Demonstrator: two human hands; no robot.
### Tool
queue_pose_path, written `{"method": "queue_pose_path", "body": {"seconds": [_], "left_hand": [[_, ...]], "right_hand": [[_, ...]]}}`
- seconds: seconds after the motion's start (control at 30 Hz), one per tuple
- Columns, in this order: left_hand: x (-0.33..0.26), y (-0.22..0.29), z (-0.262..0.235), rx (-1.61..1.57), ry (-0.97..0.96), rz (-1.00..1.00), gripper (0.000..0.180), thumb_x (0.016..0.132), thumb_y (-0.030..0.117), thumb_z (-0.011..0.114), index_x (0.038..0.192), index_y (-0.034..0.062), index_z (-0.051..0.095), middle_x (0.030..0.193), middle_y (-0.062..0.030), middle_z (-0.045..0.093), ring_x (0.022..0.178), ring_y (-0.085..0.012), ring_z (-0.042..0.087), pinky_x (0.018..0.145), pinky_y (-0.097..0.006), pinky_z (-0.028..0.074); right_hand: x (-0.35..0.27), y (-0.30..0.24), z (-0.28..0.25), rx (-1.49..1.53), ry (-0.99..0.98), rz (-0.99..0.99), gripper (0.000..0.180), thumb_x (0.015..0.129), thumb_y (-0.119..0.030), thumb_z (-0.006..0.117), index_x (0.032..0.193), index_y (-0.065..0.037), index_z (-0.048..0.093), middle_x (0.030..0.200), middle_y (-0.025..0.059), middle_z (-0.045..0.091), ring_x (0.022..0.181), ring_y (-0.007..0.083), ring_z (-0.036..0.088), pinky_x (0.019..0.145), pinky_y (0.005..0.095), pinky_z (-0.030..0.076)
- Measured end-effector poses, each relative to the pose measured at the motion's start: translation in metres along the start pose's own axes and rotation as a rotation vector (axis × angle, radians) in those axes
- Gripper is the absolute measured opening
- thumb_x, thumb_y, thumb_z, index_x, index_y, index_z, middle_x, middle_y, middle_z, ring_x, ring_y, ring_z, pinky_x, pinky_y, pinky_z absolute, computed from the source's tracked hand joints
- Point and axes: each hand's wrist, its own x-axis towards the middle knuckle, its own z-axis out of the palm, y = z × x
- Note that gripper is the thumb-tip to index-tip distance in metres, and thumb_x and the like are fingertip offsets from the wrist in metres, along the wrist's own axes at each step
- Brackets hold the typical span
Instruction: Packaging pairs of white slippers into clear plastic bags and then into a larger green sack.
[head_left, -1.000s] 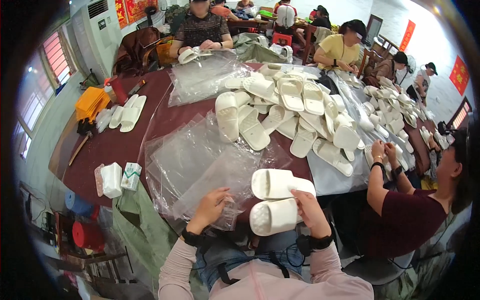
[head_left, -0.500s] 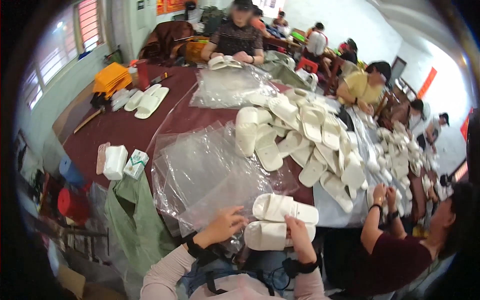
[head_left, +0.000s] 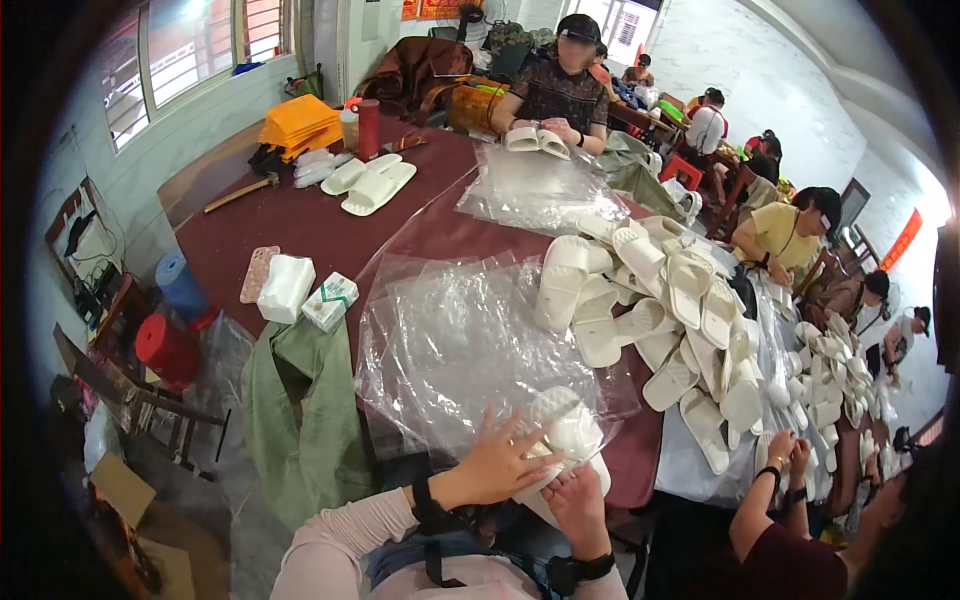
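Observation:
A pair of white slippers [head_left: 568, 428] lies at the near edge of the dark red table [head_left: 300, 225], partly covered by clear plastic from the stack of clear bags [head_left: 460, 340]. My right hand [head_left: 578, 506] grips the near end of the pair from below. Spread flat, with fingers apart, my left hand [head_left: 498, 466] rests on the plastic and the slippers' left side. Whether the pair is inside a bag or only under one I cannot tell.
A heap of white slippers [head_left: 670, 310] fills the table's right side. A co-worker's hands [head_left: 785, 455] work at my right, and other people sit along the far side. A white packet [head_left: 285, 288], a small box [head_left: 330, 300] and a green cloth [head_left: 300, 400] lie at my left.
The pair of slippers has moved left against the stack of clear bags and is now partly covered by plastic. My left hand has spread out flat over it.

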Motion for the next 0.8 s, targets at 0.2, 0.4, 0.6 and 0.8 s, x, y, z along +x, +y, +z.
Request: {"method": "queue_pose_path", "body": {"seconds": [0.2, 0.4, 0.6, 0.8], "left_hand": [[-0.017, 0.009, 0.003, -0.072, 0.033, 0.089, 0.044, 0.087, 0.029, 0.057, 0.128, 0.0146, 0.052, 0.146, -0.0144, 0.030, 0.132, -0.0487, 0.024, 0.103, -0.065, 0.018], [-0.016, -0.033, -0.058, -0.188, -0.121, -0.077, 0.043, 0.086, 0.018, 0.055, 0.127, 0.0079, 0.051, 0.137, -0.0266, 0.038, 0.121, -0.0418, 0.042, 0.103, -0.045, 0.032], [0.008, -0.092, -0.066, -0.006, 0.348, -0.204, 0.060, 0.086, 0.020, 0.054, 0.140, 0.0072, 0.032, 0.114, -0.0276, 0.055, 0.102, -0.0400, 0.055, 0.084, -0.047, 0.045], [0.028, -0.149, -0.042, 0.001, 0.061, -0.667, 0.072, 0.088, 0.043, 0.049, 0.142, 0.0020, 0.024, 0.082, -0.0235, 0.065, 0.076, -0.0421, 0.062, 0.069, -0.049, 0.049]], "right_hand": [[0.013, 0.026, 0.010, 0.133, 0.101, -0.018, 0.027, 0.094, -0.016, 0.051, 0.119, -0.006, 0.049, 0.091, 0.0036, 0.060, 0.080, 0.0141, 0.060, 0.064, 0.0274, 0.050], [0.014, 0.018, 0.004, 0.034, 0.302, -0.182, 0.022, 0.091, -0.011, 0.053, 0.111, -0.002, 0.053, 0.093, 0.0051, 0.060, 0.084, 0.0144, 0.060, 0.068, 0.0284, 0.050], [0.004, 0.020, -0.008, -0.020, 0.352, -0.052, 0.007, 0.086, -0.008, 0.058, 0.092, -0.004, 0.059, 0.078, -0.0011, 0.057, 0.067, 0.0062, 0.052, 0.059, 0.0199, 0.042], [0.010, 0.019, 0.003, -0.045, 0.410, -0.004, 0.004, 0.083, -0.009, 0.061, 0.086, -0.007, 0.059, 0.069, -0.0055, 0.051, 0.052, 0.0041, 0.042, 0.045, 0.0175, 0.031]]}}
